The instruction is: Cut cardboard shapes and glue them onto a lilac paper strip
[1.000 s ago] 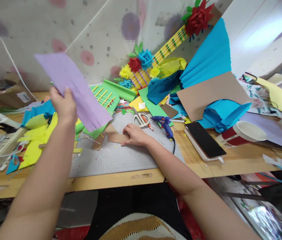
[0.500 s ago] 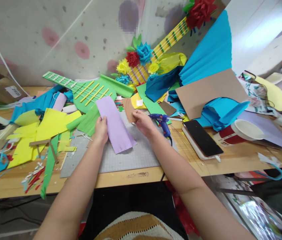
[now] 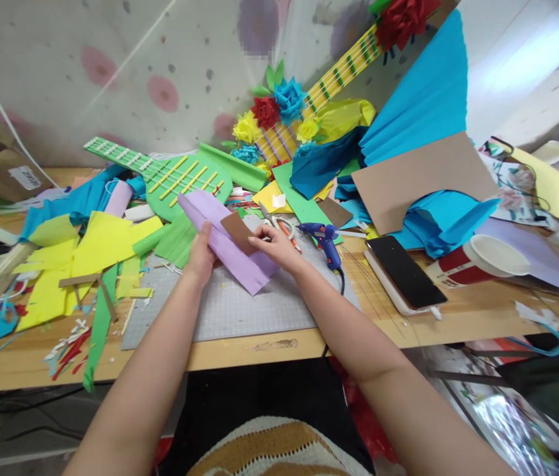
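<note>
Brown cardboard (image 3: 238, 231) pinched in right grip (image 3: 278, 248).

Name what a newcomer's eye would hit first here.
Likely the big red flower at upper right, by the top of the yellow guitar. Next, the blue sheet spreading below it. Then, near the centre, the purple paper in the left hand and brown card in the right hand.
</note>
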`<action>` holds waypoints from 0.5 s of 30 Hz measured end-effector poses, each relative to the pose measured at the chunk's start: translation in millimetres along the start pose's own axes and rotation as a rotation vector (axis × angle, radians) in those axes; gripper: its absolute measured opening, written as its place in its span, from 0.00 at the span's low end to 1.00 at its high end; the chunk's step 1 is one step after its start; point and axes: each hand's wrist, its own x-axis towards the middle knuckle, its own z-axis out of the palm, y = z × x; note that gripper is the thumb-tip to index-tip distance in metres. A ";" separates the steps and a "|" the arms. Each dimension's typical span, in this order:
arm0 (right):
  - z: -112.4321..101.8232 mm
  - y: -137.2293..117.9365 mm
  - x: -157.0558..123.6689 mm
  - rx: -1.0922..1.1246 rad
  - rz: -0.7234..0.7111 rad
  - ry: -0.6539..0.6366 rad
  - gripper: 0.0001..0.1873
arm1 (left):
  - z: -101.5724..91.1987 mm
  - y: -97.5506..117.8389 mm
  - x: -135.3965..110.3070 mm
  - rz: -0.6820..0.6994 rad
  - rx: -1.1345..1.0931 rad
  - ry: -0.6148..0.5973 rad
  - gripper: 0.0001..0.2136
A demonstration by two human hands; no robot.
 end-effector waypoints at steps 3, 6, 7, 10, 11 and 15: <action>0.1 -0.3 -0.1 -0.074 -0.060 0.009 0.11 | 1.2 -2.8 -3.8 0.005 0.044 0.038 0.23; -1.8 0.1 1.0 -0.111 -0.099 0.037 0.10 | -1.3 -3.5 -2.8 -0.016 -0.004 0.077 0.20; -3.0 0.7 1.7 -0.136 -0.105 0.060 0.10 | -2.5 -2.5 -2.3 -0.027 -0.036 0.079 0.19; -7.4 3.6 3.9 -0.299 -0.097 0.197 0.09 | -4.8 3.1 -2.8 -0.077 -0.106 0.040 0.18; -8.5 4.7 4.2 -0.376 -0.092 0.251 0.08 | -4.7 5.2 -3.7 -0.089 -0.117 0.023 0.17; -8.5 6.7 1.7 -0.645 -0.155 0.331 0.06 | -1.6 8.2 -8.0 -0.103 -0.117 -0.025 0.15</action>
